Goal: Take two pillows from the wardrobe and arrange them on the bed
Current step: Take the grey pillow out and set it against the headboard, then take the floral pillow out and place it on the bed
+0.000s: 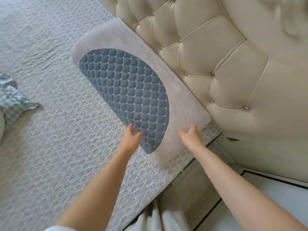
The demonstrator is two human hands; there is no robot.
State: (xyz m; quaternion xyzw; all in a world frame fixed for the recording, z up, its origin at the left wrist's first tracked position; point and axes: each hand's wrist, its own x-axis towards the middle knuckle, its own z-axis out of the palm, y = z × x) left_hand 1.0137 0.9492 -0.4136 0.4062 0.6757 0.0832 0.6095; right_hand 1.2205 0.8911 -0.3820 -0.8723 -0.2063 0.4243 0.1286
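Note:
A grey plush pillow (180, 104) with a blue quilted half-oval panel (126, 90) lies flat on the bed (55, 147), its long side against the headboard. My left hand (131, 137) hovers at the near edge of the blue panel, fingers apart and holding nothing. My right hand (190, 135) rests on top of the pillow's grey border near its closest corner, fingers bent onto the plush, thumb also on top. Neither hand wraps around the pillow's edge.
A cream tufted headboard (225, 67) rises to the right of the pillow. A crumpled blue-and-white checked cloth (13, 100) lies on the grey patterned bedspread at the far left. The bed's side edge and a cream bedside unit (200, 185) are at the lower right.

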